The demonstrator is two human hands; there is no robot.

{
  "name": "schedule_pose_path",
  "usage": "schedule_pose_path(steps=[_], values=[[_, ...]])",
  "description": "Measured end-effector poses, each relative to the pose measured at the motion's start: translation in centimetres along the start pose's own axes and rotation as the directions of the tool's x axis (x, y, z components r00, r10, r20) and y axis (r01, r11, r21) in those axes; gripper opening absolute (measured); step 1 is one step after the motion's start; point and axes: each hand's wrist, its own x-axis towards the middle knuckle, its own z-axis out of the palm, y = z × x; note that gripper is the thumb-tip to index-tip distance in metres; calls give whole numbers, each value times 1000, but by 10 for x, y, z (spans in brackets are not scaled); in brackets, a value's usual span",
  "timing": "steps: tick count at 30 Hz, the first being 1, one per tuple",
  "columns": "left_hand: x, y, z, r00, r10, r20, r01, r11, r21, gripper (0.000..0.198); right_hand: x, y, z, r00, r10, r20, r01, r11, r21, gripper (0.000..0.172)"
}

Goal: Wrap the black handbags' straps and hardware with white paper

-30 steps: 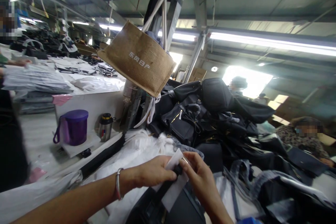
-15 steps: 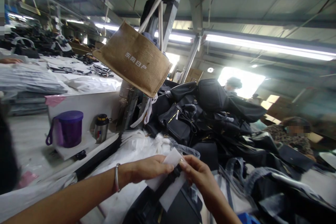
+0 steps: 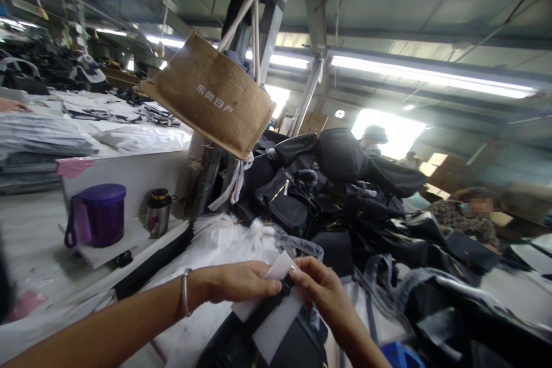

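Note:
My left hand (image 3: 241,283), a silver bangle on its wrist, is closed with the thumb pressed on a black strap (image 3: 264,310) and a thin white sheet (image 3: 278,330) behind it. At the strap's upper end my right hand (image 3: 321,287) pinches, with a small gold-coloured metal piece (image 3: 293,268) by its fingertips. The white sheet lies crosswise under the strap, one corner sticking up between the hands. Below both hands is a black bag (image 3: 302,342), cut off by the bottom edge. The fingers partly hide the strap's end.
A pile of black bags (image 3: 297,201) rises ahead. White wrapping (image 3: 233,241) lies to the left of it. A purple cup (image 3: 103,215) and a steel flask (image 3: 158,215) stand at left. A brown bag (image 3: 211,98) hangs from a post. A person (image 3: 463,221) is at far right.
The whole view has shifted slightly, so most things sit further left. Both hands keep their hold on the strap, with little visible change in their grip.

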Motion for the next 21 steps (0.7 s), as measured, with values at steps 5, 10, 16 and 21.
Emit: schedule_pose_path(steps=[5, 10, 16, 21], values=[[3, 8, 3, 999, -48, 23, 47, 997, 56, 38, -3, -2, -2, 1000, 3, -10, -3, 999, 35, 36], [11, 14, -1, 994, -75, 75, 70, 995, 65, 46, -2, -1, -6, 999, -33, -5, 33, 997, 64, 35], [16, 8, -12, 984, -54, 172, 30, 990, 139, 48, -4, 4, -8, 995, -75, 63, 69, 994, 84, 34], [11, 6, -8, 985, -32, 170, 16, 995, 95, 45, -14, 4, -11, 985, -113, 131, 109, 993, 36, 43]])
